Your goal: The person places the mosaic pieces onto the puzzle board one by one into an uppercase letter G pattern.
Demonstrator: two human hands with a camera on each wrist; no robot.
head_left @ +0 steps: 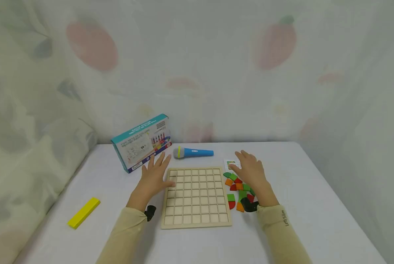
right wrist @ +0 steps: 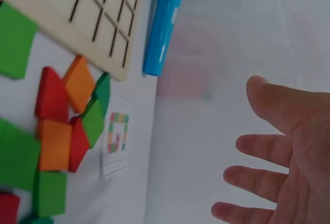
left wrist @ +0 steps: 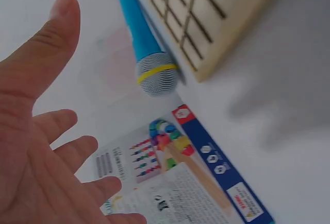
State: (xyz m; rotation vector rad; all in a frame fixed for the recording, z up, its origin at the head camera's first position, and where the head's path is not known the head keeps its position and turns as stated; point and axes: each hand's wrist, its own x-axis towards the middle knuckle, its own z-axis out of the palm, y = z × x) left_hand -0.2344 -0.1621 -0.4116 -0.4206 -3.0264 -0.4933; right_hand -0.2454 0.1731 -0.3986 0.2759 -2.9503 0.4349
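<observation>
My left hand (head_left: 151, 178) hovers with spread fingers at the left side of a wooden grid board (head_left: 197, 198), holding nothing. In the left wrist view its thumb and fingers are apart, near a box with printed pictures (left wrist: 175, 183). My right hand (head_left: 250, 170), also empty with its fingers extended, is above the right side, over colored blocks (head_left: 239, 187) in red, orange and green. A small pattern card (right wrist: 116, 139) lies beside those blocks. Behind the board lies a blue toy microphone (head_left: 197, 152) with a grey head and yellow ring.
The teal-topped box (head_left: 144, 143) stands at the back left of the white table (head_left: 315, 220). A yellow bar (head_left: 84, 213) lies at the far left. A pale curtain (head_left: 197, 73) with fruit prints hangs behind the table.
</observation>
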